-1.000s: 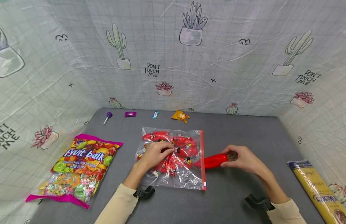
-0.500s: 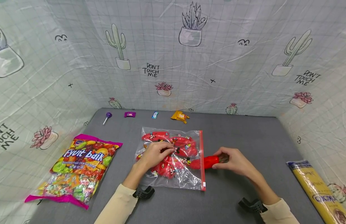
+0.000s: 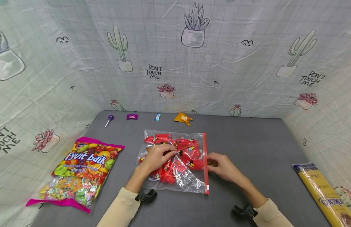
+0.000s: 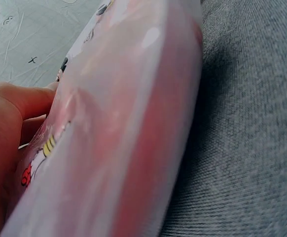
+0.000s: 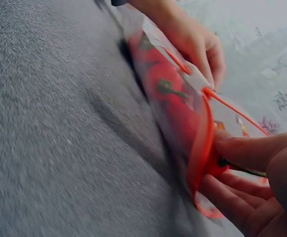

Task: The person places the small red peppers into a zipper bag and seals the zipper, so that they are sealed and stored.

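Note:
A clear zip bag point(image 3: 189, 185) printed with cartoon figures lies on the grey table, its red zip edge facing right. Several red peppers point(image 5: 170, 98) with green stems are inside it. My left hand point(image 3: 156, 157) lies over the bag and pinches its upper film between thumb and fingers. At the open mouth, my right hand point(image 3: 224, 167) holds another red pepper point(image 5: 215, 165) by its stem end. Most of that pepper is inside the bag; fingers and the red edge partly hide the stem.
A fruit candy bag point(image 3: 87, 164) lies on the left. At the right edge is a yellow packet point(image 3: 320, 192). Along the back sit a purple lollipop point(image 3: 110, 118), a purple sweet point(image 3: 132, 116), a small blue-white wrapper point(image 3: 157, 117) and an orange packet point(image 3: 183, 118).
My right hand has moved left, sliding the red pepper through the bag's mouth until only its stem end is outside. The left hand has stayed in place on the bag.

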### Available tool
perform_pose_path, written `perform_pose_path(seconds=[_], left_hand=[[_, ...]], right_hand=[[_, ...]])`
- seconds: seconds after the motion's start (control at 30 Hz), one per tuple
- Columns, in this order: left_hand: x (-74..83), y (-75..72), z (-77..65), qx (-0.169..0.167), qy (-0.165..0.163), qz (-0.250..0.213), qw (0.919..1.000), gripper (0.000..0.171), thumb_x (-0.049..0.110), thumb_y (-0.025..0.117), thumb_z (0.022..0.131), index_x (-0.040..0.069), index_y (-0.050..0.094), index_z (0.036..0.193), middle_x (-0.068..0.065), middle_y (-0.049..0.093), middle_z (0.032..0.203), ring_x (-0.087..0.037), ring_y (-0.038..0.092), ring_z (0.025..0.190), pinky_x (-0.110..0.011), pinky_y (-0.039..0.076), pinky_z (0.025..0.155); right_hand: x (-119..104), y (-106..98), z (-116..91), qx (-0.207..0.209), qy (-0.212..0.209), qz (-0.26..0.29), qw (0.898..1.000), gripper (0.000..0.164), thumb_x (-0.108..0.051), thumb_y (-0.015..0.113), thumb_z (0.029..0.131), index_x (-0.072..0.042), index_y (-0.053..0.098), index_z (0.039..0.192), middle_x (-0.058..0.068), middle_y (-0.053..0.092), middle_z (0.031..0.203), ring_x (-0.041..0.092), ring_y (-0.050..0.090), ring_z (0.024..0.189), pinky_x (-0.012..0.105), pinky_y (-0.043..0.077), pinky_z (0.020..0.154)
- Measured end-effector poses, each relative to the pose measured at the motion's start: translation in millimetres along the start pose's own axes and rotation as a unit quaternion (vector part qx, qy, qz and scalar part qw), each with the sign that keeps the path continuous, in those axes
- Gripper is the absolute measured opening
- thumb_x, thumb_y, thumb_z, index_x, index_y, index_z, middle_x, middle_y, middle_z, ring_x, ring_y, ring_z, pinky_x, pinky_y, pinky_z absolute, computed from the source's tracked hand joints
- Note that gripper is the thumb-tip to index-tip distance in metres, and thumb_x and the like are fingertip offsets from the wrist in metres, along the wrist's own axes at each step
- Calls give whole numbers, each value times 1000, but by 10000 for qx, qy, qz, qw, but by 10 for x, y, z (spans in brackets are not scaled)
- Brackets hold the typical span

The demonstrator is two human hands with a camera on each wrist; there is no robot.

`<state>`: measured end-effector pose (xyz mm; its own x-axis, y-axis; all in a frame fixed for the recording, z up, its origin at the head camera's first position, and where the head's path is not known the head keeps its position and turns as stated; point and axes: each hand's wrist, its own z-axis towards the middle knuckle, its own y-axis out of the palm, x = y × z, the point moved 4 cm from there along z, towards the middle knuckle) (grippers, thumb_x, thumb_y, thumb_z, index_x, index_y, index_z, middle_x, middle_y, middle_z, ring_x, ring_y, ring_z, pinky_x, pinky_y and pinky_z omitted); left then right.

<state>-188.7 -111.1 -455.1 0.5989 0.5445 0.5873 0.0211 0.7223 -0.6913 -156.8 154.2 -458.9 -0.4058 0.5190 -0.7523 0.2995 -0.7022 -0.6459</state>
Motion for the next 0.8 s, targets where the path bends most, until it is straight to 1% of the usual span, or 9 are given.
perform_pose_path(seconds=[0.1,0.2,0.3,0.47,0.53,0.6,0.7,0.8], left_hand=[[-2,-4,-1,20,0,24,10000,12,29,66,88,26,72,98,12,71,98,0,65,94,-22,55,84],[-3,-3,-2,59,36,50,10000,13,30,65,88,25,72,98,11,72,99,-2,66,94,-24,55,83],[-6,0,-3,110,77,46,9999,12,28,66,88,24,73,98,11,72,98,-2,66,94,-24,55,82],[-4,3,-5,180,136,-1,9997,12,27,68,86,23,73,97,11,72,97,-2,66,92,-24,56,80],[-1,2,-5,179,147,-4,9997,12,27,68,87,23,73,97,11,72,97,-3,67,92,-24,56,80],[2,0,-3,159,144,2,9998,13,28,67,87,22,73,98,10,72,98,-3,67,93,-25,56,81],[1,-5,1,127,133,22,9998,14,28,66,88,22,73,99,10,72,98,-4,67,93,-25,56,81],[-4,-8,-2,101,110,13,9999,15,29,66,88,21,73,99,9,72,98,-4,67,92,-24,56,81]], right_hand=[[-28,65,43,173,-41,-133,9998,23,-26,76,78,-14,68,97,-1,64,92,3,61,76,19,55,65],[-44,137,83,281,70,-128,9995,23,-28,77,76,-15,68,92,-2,63,88,0,56,69,17,50,59],[-45,209,118,342,165,-55,9993,25,-29,77,76,-17,69,96,-2,67,89,0,55,68,17,48,57],[-30,243,144,326,320,226,9987,24,-29,76,78,-18,70,99,-1,72,93,2,59,72,18,49,60],[-11,221,148,334,382,301,9983,21,-27,75,79,-18,71,97,-1,72,90,2,58,71,19,49,59],[3,171,153,463,394,236,9979,18,-23,74,81,-15,71,97,0,72,89,2,58,69,19,49,59],[16,53,169,832,395,39,9957,12,-16,71,84,-11,70,95,2,71,85,1,59,70,19,51,62],[25,-81,193,1148,482,23,9922,10,-15,67,87,-11,69,96,2,71,86,3,62,71,20,52,63]])
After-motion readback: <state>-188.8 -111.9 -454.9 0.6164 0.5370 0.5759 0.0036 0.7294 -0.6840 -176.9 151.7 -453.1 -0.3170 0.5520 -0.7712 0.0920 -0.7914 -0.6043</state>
